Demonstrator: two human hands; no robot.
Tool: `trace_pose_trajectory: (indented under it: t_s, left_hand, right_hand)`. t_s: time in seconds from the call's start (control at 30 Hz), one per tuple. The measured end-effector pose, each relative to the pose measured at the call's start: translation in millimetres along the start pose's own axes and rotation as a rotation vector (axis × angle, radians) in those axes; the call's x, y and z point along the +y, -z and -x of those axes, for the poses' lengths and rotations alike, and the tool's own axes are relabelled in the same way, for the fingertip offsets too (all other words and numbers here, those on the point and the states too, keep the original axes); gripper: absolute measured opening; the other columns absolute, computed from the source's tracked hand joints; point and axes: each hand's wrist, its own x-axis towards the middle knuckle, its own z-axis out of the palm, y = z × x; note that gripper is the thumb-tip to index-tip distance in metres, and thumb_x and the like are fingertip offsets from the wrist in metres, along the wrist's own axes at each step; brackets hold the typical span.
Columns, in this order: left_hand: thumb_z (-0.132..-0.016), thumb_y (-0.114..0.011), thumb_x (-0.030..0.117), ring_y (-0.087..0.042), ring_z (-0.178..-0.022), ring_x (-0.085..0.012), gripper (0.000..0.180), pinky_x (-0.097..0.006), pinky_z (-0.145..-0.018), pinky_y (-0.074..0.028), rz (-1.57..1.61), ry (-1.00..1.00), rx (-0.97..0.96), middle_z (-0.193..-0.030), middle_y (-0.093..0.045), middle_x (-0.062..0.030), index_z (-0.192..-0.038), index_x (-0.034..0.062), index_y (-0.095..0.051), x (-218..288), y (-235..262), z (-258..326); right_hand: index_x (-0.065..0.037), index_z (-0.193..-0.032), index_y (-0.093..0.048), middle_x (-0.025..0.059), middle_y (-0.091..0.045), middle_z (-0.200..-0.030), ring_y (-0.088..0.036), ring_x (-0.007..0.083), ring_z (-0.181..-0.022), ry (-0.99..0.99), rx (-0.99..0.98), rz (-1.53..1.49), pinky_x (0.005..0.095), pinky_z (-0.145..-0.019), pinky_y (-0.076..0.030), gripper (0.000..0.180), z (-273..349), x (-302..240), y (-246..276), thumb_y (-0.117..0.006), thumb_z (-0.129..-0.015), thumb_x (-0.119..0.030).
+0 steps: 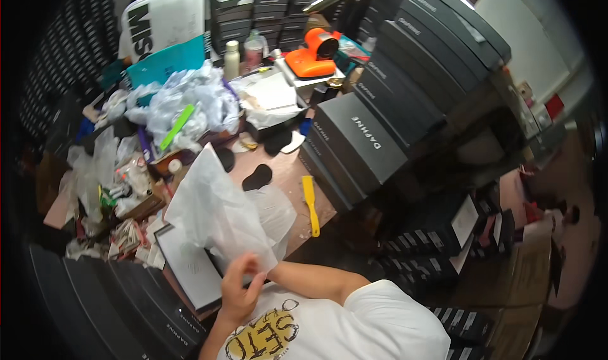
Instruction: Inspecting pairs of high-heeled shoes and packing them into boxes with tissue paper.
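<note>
A thin, translucent white bag or wrapping sheet (218,208) stands up in front of me, slanting to the upper left. My left hand (239,290) is at its lower end, the thumb and blurred fingertips close to the edge; whether they grip it is unclear. My right forearm (313,279) reaches in from the right, and its hand is hidden behind or inside the white material. Beside my left hand lies a black-edged box part (190,268) with a white inner face. A rounded white wrapped piece (272,214) rests right of the bag, below a black insole-shaped piece (258,177).
A yellow-handled tool (310,205) lies near the table's right edge. Dark shoeboxes (361,138) are stacked at the right, more boxes (120,303) at lower left. Crumpled plastic (190,103), a green strip (177,127) and an orange device (310,59) crowd the back.
</note>
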Motion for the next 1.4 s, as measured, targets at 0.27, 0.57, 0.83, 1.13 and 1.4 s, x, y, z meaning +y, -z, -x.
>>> trace_pose_trajectory:
  t_s: [0.27,0.57,0.83,1.13,1.4]
  left_hand:
    - [-0.085,-0.064,0.029,-0.049,-0.114,-0.0241,0.068,-0.039,-0.094,-0.044,0.815,0.439,0.571,-0.129,-0.045,-0.0104,-0.139,0.0057,-0.029,-68,42,16]
    - [-0.057,-0.066,-0.002,-0.058,-0.101,-0.0209,0.086,-0.030,-0.092,-0.043,-0.291,0.416,-0.104,-0.112,-0.060,-0.0099,-0.138,0.0048,-0.037,-67,129,37]
    - [-0.093,-0.048,0.021,-0.040,-0.126,-0.0236,0.058,-0.035,-0.104,-0.032,0.708,0.568,0.473,-0.141,-0.036,-0.0141,-0.144,0.0048,-0.024,-172,-9,-33]
    - [-0.090,-0.055,0.032,-0.044,-0.124,-0.0351,0.063,-0.036,-0.102,-0.035,-0.246,0.651,0.250,-0.130,-0.045,-0.0272,-0.136,-0.0058,-0.034,-265,-74,-28]
    - [-0.083,-0.061,0.011,-0.058,-0.085,-0.0182,0.045,-0.030,-0.076,-0.048,-0.260,0.437,0.709,-0.107,-0.059,-0.0138,-0.125,0.0018,-0.047,-220,24,69]
  right_hand:
    - [0.000,-0.109,-0.058,0.0202,-0.062,-0.101,-0.059,0.0342,-0.099,0.157,-0.006,-0.054,0.0409,-0.086,-0.046,0.032,11,-23,-11,-0.055,-0.079,-0.012]
    - [-0.005,-0.142,-0.029,0.0206,-0.036,-0.140,-0.040,0.0317,-0.126,-0.387,-0.250,-0.813,0.0340,-0.103,-0.034,0.071,58,-33,85,-0.062,-0.084,-0.028]
    - [0.008,-0.135,-0.029,0.0318,-0.034,-0.134,-0.032,0.0458,-0.126,-0.472,0.210,-0.181,0.0444,-0.107,-0.027,0.066,17,68,-5,-0.060,-0.084,-0.022]
    - [0.003,-0.110,-0.060,0.0077,-0.066,-0.085,-0.058,0.0102,-0.061,-0.967,-0.290,-0.577,0.0221,-0.056,-0.049,0.027,132,54,67,-0.054,-0.089,-0.013]
    - [0.002,-0.133,-0.038,0.0271,-0.038,-0.135,-0.033,0.0434,-0.127,-0.296,0.213,0.008,0.0456,-0.106,-0.028,0.075,47,78,47,-0.068,-0.076,-0.037]
